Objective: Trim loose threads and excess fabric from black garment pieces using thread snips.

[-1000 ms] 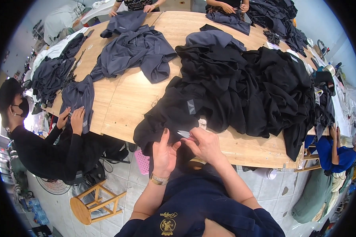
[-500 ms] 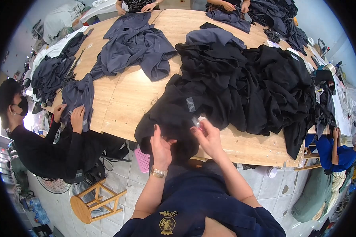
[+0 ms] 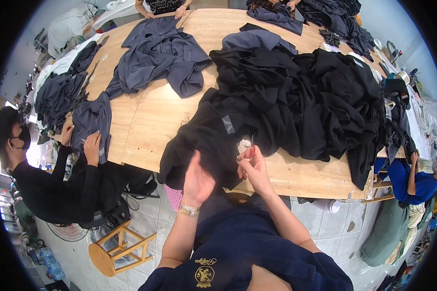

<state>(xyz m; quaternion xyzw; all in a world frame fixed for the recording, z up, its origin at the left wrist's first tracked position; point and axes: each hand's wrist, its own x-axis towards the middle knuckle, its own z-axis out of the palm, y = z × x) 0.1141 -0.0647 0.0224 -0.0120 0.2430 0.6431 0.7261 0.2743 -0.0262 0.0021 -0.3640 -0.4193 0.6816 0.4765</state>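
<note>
Here left hand spread flat against black garment at surface edge; right hand pinching small tool, possibly thread snips, over same garment.

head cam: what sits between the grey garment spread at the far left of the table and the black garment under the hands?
Bare wood: the table runs uncovered between the grey garment and the black garment in the head view, apart from a few thread scraps.

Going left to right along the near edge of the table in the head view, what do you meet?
Co-worker's hand on a grey garment → left hand on a black garment → right hand with small snips → black clothing pile.
</note>
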